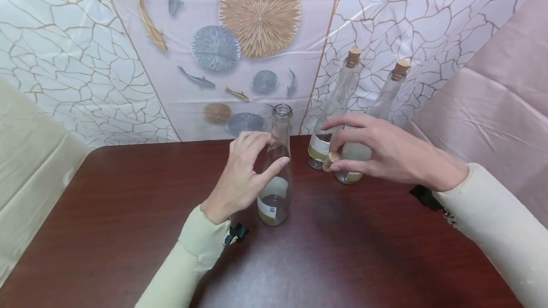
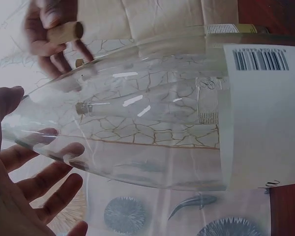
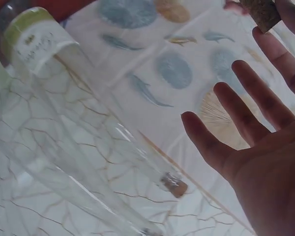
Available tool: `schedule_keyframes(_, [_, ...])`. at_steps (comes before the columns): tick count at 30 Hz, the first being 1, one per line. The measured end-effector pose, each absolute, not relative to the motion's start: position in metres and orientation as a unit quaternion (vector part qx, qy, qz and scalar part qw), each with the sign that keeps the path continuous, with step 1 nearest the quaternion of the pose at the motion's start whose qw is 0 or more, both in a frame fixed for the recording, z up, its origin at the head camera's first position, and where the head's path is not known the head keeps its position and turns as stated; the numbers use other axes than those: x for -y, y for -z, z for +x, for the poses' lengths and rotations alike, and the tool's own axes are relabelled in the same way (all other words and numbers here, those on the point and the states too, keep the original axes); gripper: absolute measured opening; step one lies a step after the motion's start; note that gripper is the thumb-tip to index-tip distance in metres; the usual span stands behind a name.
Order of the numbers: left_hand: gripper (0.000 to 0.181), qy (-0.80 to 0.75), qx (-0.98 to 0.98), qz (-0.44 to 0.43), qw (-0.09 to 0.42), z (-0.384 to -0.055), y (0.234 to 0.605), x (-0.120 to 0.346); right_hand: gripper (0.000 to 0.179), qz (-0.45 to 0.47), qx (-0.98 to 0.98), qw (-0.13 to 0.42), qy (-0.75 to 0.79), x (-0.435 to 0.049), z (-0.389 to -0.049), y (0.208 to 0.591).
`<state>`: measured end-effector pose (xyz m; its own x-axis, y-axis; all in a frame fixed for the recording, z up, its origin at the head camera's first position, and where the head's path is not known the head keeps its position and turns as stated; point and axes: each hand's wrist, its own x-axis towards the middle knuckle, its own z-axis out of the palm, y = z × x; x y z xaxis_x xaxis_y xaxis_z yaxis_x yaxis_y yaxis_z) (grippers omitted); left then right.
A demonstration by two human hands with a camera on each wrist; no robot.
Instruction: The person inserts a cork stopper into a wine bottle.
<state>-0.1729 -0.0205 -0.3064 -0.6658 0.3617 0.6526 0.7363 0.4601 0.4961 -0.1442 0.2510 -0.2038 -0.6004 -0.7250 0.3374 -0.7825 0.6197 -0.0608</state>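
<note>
An uncorked clear glass bottle (image 1: 280, 156) with a white and green label stands upright on the table. My left hand (image 1: 241, 170) is curved about its upper part, the thumb in front and the index finger reaching behind; the outer fingers spread off the glass in the left wrist view. How firmly they press cannot be seen. To the right, my right hand (image 1: 376, 149) pinches a cork stopper (image 1: 331, 160) between thumb and index finger, with the other fingers spread. Behind that hand stand two corked bottles (image 1: 338, 103), (image 1: 385, 94), partly hidden by it.
The dark red-brown table (image 1: 128, 213) carries all three bottles. A patterned cloth (image 1: 265, 84) with fish and round motifs hangs close behind its back edge. Plain fabric (image 1: 492, 89) slopes down at the right, and more fabric (image 1: 30, 165) at the left.
</note>
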Motion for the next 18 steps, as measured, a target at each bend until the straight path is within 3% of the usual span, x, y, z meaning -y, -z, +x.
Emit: schedule_keyframes(18, [0.04,0.384,0.833,-0.324,0.232,-0.17,0.306,0.021,0.017,0.435,0.887,0.132,-0.078,-0.226,-0.149,0.147])
